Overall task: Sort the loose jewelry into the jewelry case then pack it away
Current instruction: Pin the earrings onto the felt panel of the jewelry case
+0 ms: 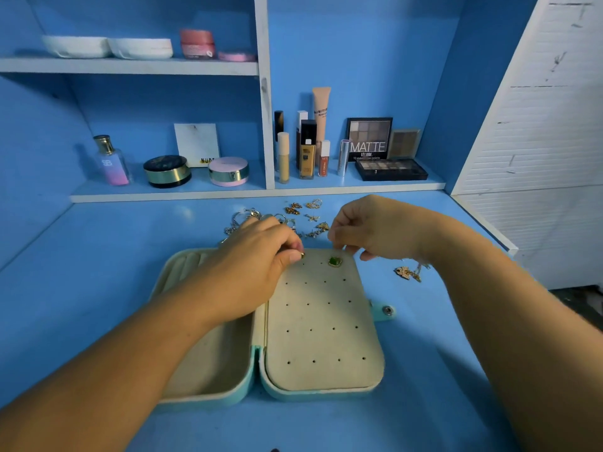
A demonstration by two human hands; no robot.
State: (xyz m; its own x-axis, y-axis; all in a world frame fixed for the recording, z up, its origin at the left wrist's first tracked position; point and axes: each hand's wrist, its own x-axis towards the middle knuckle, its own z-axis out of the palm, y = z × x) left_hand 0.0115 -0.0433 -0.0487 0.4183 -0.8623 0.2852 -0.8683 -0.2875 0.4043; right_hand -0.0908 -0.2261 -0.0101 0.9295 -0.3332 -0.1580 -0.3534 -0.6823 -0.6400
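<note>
Cream velvet lines the jewelry case [208, 363], which is laid open flat on the blue desk [81, 288] with its long axis running from the near edge toward the shelves and its hinge down the middle. The right half is taken up by a perforated earring panel [323, 324], with rows of small holes across it; the left half is an open tray with padded ring rolls [186, 262] at its far end. A snap tab [385, 310] is seen projecting from the right side of the case.

A green stone earring [334, 261] is seated in the top row of the panel, near its far right corner.

The left hand [257, 269] is held over the far end of the case, fingers curled and thumb pressed to the fingertips, so that a small gold earring [302, 255] is pinched at the top left of the panel. The right hand [372, 228] is held just beyond the far edge of the panel, fingers bunched loosely; whether anything is gripped in it cannot be told.

Loose gold jewelry [303, 213] is scattered on the desk behind the case, and a gold chain with a pendant [408, 273] lies to the right, under the right wrist.
</note>
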